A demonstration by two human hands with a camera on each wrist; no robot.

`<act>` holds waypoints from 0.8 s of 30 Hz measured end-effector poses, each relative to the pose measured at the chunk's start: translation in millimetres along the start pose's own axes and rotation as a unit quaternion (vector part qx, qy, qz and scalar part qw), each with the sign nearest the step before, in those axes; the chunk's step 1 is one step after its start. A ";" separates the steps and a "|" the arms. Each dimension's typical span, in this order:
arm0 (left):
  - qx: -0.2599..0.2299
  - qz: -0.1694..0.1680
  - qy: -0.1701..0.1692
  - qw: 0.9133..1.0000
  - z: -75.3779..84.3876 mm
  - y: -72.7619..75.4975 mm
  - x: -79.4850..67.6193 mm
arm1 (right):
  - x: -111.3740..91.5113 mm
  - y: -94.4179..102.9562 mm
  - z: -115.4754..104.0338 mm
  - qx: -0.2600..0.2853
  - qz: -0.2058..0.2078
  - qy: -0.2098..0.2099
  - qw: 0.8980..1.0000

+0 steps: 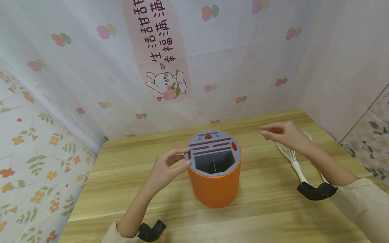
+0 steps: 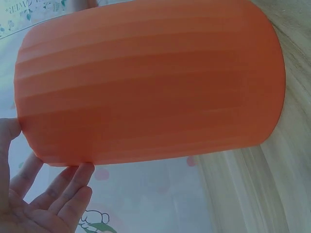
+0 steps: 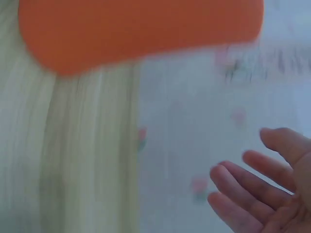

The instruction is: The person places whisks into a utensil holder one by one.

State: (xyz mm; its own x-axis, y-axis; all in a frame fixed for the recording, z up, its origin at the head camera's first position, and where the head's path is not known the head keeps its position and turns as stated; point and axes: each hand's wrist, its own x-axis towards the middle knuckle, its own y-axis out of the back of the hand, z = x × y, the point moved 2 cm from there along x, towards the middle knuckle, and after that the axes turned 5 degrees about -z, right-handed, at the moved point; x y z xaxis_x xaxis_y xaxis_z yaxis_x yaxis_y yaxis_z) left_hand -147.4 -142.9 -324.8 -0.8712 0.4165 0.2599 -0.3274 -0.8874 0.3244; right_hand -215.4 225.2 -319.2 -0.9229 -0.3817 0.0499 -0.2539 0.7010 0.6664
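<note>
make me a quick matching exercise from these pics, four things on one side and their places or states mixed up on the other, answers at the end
Things:
1. whisk
2. left hand
3. utensil holder
4. right hand

Places or states:
A. fingertips at the holder's rim
B. in the air, holding nothing
C. lying on the wooden table
D. upright, orange outside with a grey slotted top

Right pairs: 1-C, 2-A, 3-D, 4-B
</note>
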 end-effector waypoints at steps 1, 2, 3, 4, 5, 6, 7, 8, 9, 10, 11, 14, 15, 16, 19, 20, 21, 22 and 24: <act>0.000 0.000 0.001 1.000 3.7 -0.3 -0.6 | 0.8 5.1 11.9 0.013 -0.016 -0.017 1.000; -0.001 0.001 0.003 1.000 7.6 -0.7 -1.0 | 0.9 9.8 23.8 0.024 -0.028 -0.032 0.999; -0.001 0.000 0.005 1.000 11.6 -1.1 -1.5 | 0.4 13.9 35.7 0.036 -0.039 -0.048 0.997; -0.001 -0.001 0.006 1.000 15.1 -1.5 -1.8 | -1.2 17.6 47.1 0.045 -0.048 -0.064 0.996; 0.002 -0.002 0.008 1.000 18.4 -1.7 -2.0 | -2.8 20.7 58.1 0.052 -0.056 -0.076 0.994; 0.004 -0.002 0.012 1.000 19.9 -1.8 -2.1 | -4.8 23.4 68.4 0.059 -0.063 -0.090 0.992; 0.007 -0.003 0.014 1.000 21.1 -1.8 -2.0 | -7.2 25.9 77.5 0.063 -0.068 -0.106 0.990; 0.009 -0.003 0.015 1.000 21.7 -1.7 -2.0 | -9.6 28.1 85.9 0.065 -0.076 -0.118 0.988; 0.011 -0.002 0.017 1.000 21.6 -1.5 -1.9 | -12.0 29.8 93.8 0.068 -0.084 -0.131 0.986; 0.011 -0.002 0.017 1.000 21.5 -1.4 -1.7 | -14.5 31.7 101.1 0.071 -0.093 -0.142 0.983; 0.011 -0.001 0.017 1.000 21.3 -1.3 -1.6 | -17.0 33.0 107.8 0.074 -0.101 -0.158 0.979; 0.007 -0.001 0.007 1.000 14.7 -0.3 -1.2 | -25.6 35.5 124.5 0.080 -0.133 -0.197 0.968; 0.007 0.000 0.006 1.000 14.8 -0.3 -1.3 | -28.7 35.3 129.1 0.083 -0.143 -0.209 0.964; 0.007 0.000 0.006 1.000 14.8 -0.2 -1.5 | -31.9 34.7 132.6 0.083 -0.156 -0.218 0.960; 0.008 0.000 0.013 1.000 17.6 -0.5 -2.0 | -40.4 31.0 142.1 0.082 -0.189 -0.230 0.951; 0.008 0.000 0.019 1.000 20.6 -0.9 -2.3 | -42.3 29.3 144.5 0.083 -0.198 -0.232 0.949; 0.009 -0.001 0.020 1.000 20.6 -0.9 -2.2 | -43.9 27.3 146.5 0.087 -0.206 -0.233 0.946; 0.010 -0.002 0.022 1.000 20.3 -1.0 -2.1 | -45.2 25.7 148.2 0.089 -0.211 -0.234 0.945; 0.012 -0.003 0.025 1.000 20.1 -1.2 -2.1 | -46.5 22.4 151.8 0.101 -0.217 -0.242 0.940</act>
State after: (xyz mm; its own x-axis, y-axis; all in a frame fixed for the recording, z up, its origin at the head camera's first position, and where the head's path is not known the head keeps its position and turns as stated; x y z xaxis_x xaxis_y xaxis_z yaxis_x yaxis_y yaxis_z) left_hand -137.8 -138.7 -307.5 -0.8862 0.4115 0.2129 -0.3252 -0.8797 0.3470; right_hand -222.1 350.1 -419.5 -0.7309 -0.3738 -0.5711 -0.6420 0.6607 0.3891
